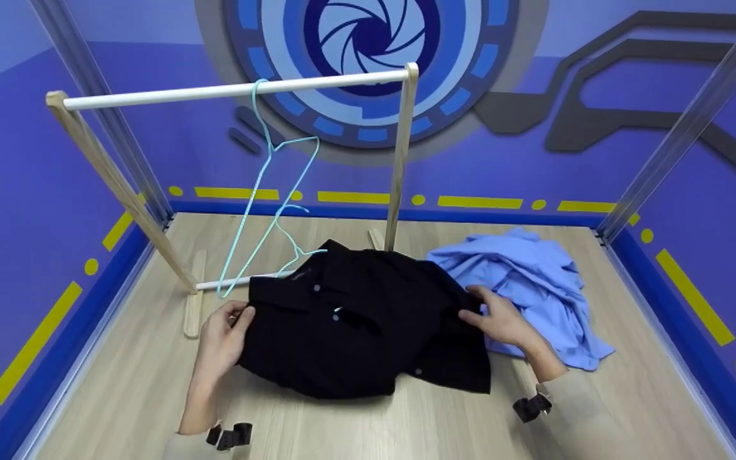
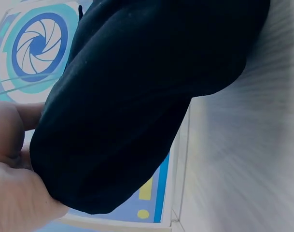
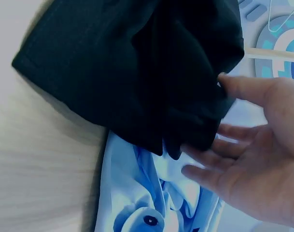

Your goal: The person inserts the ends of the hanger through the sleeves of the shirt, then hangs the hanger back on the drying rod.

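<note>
Black shirt (image 1: 355, 338) spread before the rack (image 1: 401, 160), between both hands; cannot tell how much of it rests on the tabletop (image 1: 304, 428). Left hand (image 1: 222, 335): thumb and fingers clamped on the shirt's left edge, thumb on the near face. Right hand (image 1: 505, 322): fingers spread apart, thumb tip touching the right edge, other fingertips partly behind the cloth. Lower right corner hangs out as a separate flap.

Blue shirt (image 1: 534, 287) crumpled at right, its left side under the black one. Upper hanger (image 1: 270, 148) on the top bar; lower hanger (image 1: 300, 251) behind the black shirt's upper edge, its hook showing.

Room: wood runs along the near hem and between blue shirt and right wall (image 1: 706, 306); left hand just beside the rack's foot (image 1: 193, 316), tighter.
</note>
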Demonstrator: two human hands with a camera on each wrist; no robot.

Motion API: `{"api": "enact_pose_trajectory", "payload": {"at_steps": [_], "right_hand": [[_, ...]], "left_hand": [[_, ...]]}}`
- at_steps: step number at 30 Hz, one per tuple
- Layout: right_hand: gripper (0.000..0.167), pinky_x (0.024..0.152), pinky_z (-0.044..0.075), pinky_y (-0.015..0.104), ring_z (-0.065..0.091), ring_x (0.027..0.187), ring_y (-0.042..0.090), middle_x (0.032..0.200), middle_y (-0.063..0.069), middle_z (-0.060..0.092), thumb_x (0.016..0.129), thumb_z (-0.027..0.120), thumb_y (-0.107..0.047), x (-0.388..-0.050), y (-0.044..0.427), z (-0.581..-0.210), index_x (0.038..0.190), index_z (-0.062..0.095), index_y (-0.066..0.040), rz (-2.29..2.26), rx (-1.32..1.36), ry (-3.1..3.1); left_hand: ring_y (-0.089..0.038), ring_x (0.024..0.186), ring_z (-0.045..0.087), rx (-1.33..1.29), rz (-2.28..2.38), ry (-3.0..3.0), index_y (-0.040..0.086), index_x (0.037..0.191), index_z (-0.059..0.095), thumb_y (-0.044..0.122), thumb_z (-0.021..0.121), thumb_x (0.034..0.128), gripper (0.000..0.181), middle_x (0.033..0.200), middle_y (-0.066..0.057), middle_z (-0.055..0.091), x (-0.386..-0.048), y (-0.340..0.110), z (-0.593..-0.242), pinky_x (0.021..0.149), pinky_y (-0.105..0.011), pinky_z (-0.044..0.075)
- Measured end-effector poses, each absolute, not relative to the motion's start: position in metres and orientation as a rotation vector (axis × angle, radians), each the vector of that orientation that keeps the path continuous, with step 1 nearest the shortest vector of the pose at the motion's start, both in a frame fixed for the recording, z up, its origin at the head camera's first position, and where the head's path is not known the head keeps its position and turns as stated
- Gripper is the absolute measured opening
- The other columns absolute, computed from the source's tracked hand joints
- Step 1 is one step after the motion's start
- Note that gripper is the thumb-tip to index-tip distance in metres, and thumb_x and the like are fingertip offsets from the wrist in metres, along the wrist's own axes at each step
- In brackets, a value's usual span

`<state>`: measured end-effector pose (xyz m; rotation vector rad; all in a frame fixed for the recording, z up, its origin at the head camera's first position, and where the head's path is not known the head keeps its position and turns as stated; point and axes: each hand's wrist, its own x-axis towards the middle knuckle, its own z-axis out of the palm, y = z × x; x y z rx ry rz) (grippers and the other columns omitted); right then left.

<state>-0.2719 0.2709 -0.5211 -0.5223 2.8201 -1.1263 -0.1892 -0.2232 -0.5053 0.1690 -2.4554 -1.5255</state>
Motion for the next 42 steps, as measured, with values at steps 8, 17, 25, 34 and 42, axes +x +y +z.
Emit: {"api": "enact_pose_trajectory", "payload": {"at_steps": [8,17,25,34,42], "right_hand": [[0.067,0.103,0.043,0.059,0.051,0.129,0.045,0.145,0.029,0.05,0.098,0.072,-0.024,-0.272,0.265,-0.525,0.149,0.041,0.008,-1.22,-0.599,2.676],[0.078,0.105,0.044,0.056,0.046,0.135,0.045,0.152,0.03,0.04,0.1,0.07,-0.031,-0.272,0.263,-0.527,0.155,0.03,0.008,-1.276,-0.608,2.603],[0.083,0.105,0.041,0.059,0.048,0.131,0.041,0.148,0.025,0.047,0.095,0.075,-0.033,-0.27,0.263,-0.529,0.155,0.034,0.006,-1.186,-0.669,2.674],[0.072,0.112,0.032,0.061,0.04,0.138,0.047,0.15,0.031,0.044,0.097,0.073,-0.023,-0.27,0.266,-0.53,0.151,0.038,0.01,-1.183,-0.645,2.667],[0.071,0.113,0.03,0.06,0.038,0.141,0.047,0.152,0.03,0.042,0.098,0.072,-0.022,-0.268,0.266,-0.534,0.152,0.037,0.009,-1.158,-0.633,2.64]], "left_hand": [[-0.022,0.087,0.055,0.218,-1.45,-2.505,-0.003,0.102,0.067,0.008,0.057,0.1053,0.015,0.095,-0.011,0.063,-0.181,-0.23,-0.498,0.08,-0.034,0.044],[-0.025,0.093,0.056,0.247,-1.418,-2.477,-0.005,0.11,0.066,0.01,0.056,0.1064,0.018,0.102,-0.014,0.063,-0.174,-0.238,-0.495,0.082,-0.033,0.044],[-0.023,0.092,0.055,0.298,-1.465,-2.439,-0.008,0.116,0.063,0.011,0.054,0.1074,0.023,0.105,-0.017,0.062,-0.168,-0.245,-0.487,0.079,-0.026,0.043],[-0.018,0.092,0.057,0.391,-1.463,-2.406,-0.007,0.122,0.062,0.016,0.053,0.1081,0.028,0.113,-0.019,0.061,-0.159,-0.253,-0.48,0.076,-0.021,0.044],[-0.005,0.086,0.057,0.428,-1.564,-2.268,-0.008,0.122,0.06,0.018,0.054,0.1081,0.03,0.114,-0.019,0.061,-0.157,-0.254,-0.475,0.074,-0.017,0.045]]}}
